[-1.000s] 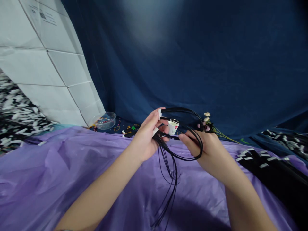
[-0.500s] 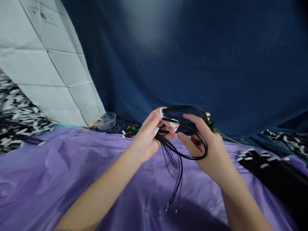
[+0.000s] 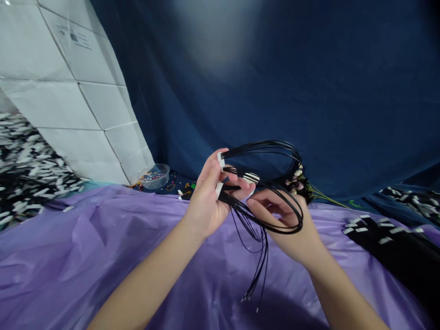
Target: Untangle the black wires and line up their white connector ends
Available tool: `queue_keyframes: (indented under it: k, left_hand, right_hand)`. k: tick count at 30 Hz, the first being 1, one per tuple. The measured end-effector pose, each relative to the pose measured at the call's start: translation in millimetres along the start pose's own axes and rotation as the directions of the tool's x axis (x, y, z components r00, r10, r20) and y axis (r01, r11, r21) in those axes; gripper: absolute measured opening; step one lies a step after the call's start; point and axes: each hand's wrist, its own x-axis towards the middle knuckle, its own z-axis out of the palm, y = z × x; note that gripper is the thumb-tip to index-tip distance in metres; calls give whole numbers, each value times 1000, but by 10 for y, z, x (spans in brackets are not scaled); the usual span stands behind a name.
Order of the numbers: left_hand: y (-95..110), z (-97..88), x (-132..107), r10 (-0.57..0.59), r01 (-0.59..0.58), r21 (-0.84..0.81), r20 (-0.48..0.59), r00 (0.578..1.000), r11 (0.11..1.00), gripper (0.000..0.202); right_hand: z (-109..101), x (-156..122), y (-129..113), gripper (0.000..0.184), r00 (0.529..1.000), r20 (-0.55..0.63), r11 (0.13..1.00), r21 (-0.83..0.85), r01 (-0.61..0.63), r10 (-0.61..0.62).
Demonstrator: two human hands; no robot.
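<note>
A black wire harness with white plug connectors is held up above the purple sheet. My left hand is closed on its connector ends, one white connector at the fingertips and another white connector lower, by the palm. A white label sits behind the wires near my left fingers. My right hand is on the right of the harness, its fingers curled and thumb drawn in at the wires, with a loop lying across it. Loose wire ends with small metal tips hang below.
Purple sheeting covers the work surface. A clear plastic bowl of small coloured pieces stands at the back left. Harnesses with white connectors are heaped at left and stacked at right. Flowers lie behind my right hand.
My right fingers, raised and spread earlier, have curled in toward the wires. The upper wire loop has risen and widened. My left hand keeps its hold on the connectors.
</note>
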Motion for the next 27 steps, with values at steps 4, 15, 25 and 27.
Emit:
queue_keyframes:
  k: [4, 15, 25, 27]
  left_hand:
    - [11, 6, -24, 7, -7, -4, 53, 999, 1000, 25]
    - [-18, 34, -86, 129, -140, 128, 91, 988, 982, 22]
    - [-66, 42, -92, 188, -208, 149, 137, 973, 967, 27]
    - [-62, 48, -101, 182, -201, 168, 118, 976, 965, 28]
  right_hand:
    - [29, 11, 28, 30, 953, 282, 910, 357, -213, 112]
    - [26, -32, 58, 28, 851, 471, 773, 441, -455, 232]
    - [61, -45, -117, 13, 875, 425, 729, 521, -444, 229]
    - [61, -43, -156, 11, 893, 397, 742, 529, -411, 211]
